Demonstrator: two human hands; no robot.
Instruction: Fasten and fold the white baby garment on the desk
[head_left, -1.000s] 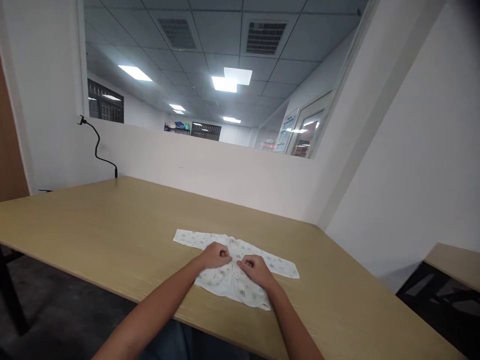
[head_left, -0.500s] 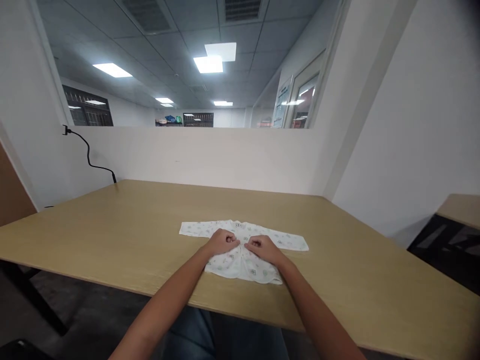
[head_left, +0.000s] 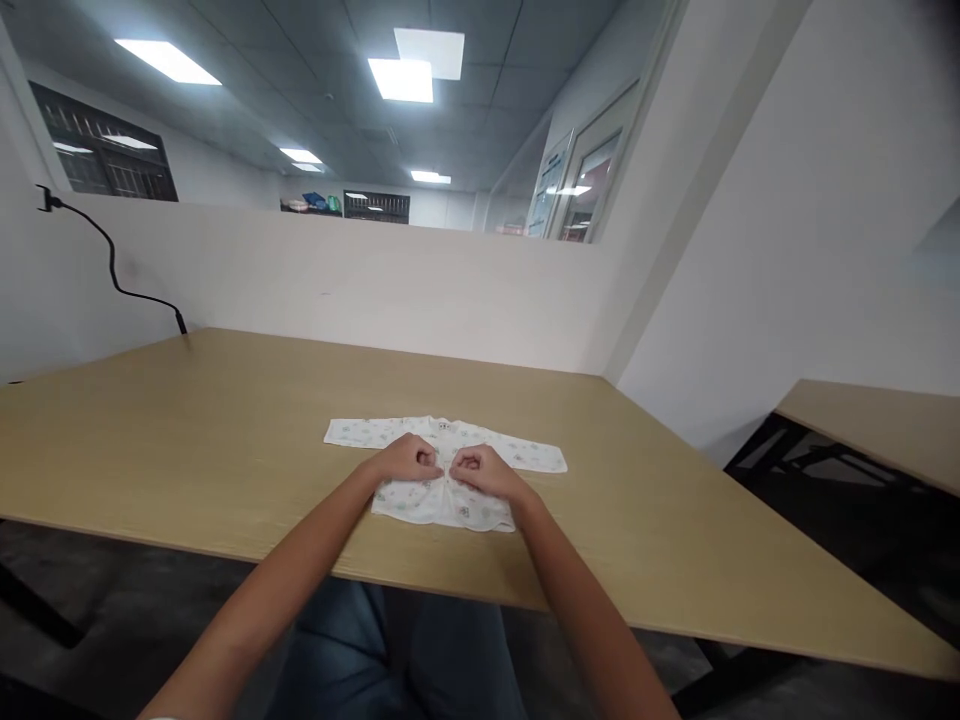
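A small white long-sleeved baby shirt (head_left: 420, 505) with a faint scattered print lies flat on the wooden table (head_left: 225, 430). Its neckline faces the far side, and both sleeves are spread out to the left and right. My left hand (head_left: 409, 458) is closed in a pinch at the middle of the shirt front. Just across from it, my right hand (head_left: 484, 470) pinches the cloth too, with the fingertips of both hands nearly meeting at the centre line. Small creases run down from that spot. Any fastener between the fingers is too small to make out.
A black flexible phone holder (head_left: 112, 265) is fixed at the table's far left corner. A low wall (head_left: 390, 290) with a window above it stands behind the table. To the right is another table (head_left: 877, 420) with dark legs.
The camera view has turned to the right and down, so everything sits further left and higher. My fingertips have come slightly closer together at the shirt's centre; both hands stay pinched.
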